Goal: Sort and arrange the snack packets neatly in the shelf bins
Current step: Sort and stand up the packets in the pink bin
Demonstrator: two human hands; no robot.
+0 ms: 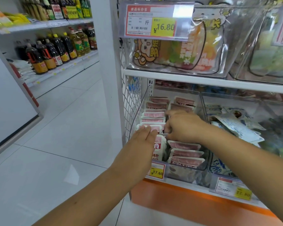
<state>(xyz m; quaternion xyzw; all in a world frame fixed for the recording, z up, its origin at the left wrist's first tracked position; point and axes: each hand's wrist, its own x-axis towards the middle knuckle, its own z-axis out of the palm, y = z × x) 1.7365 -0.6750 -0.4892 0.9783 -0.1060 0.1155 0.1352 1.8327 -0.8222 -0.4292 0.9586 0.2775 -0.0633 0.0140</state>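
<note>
A clear plastic bin (189,174) on the lower shelf holds two rows of upright white-and-pink snack packets (185,154). My left hand (143,139) has its fingers straight and together, pressed flat against the front of the left row (153,115). My right hand (182,125) reaches in over the middle of the bin, fingers curled down between the two rows, pinching a packet edge near the left row. The front packet of the left row (159,148) stands just behind my left hand, partly hidden.
A neighbouring bin (258,101) to the right holds loosely piled blue-and-white packets (240,128). Above, a shelf carries clear bins of cartoon-printed bags (175,53) behind a price tag (151,21). A wire mesh side panel (131,101) bounds the shelf. Oil bottles (55,51) line shelves across the aisle.
</note>
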